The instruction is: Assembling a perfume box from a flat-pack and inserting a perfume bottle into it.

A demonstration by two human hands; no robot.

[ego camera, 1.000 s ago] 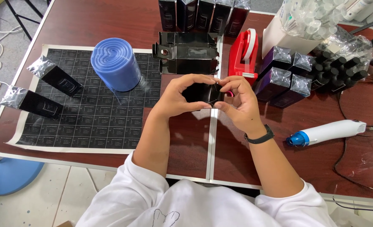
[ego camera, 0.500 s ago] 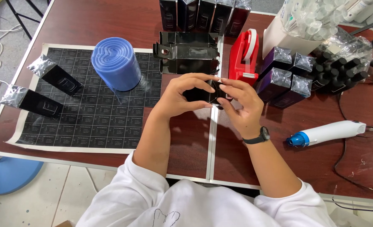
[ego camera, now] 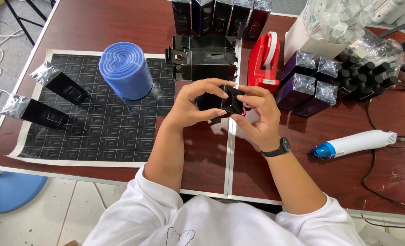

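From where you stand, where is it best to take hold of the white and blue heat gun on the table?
Probably the white body, from above: the heat gun lies flat on its side, clear of the boxes. Avoid the blue nozzle end.

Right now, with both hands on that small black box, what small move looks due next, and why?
Probably pressing the raised end flap shut. The left hand grips the small black box while the right hand pinches its open end, where the flap stands up and something pink shows.
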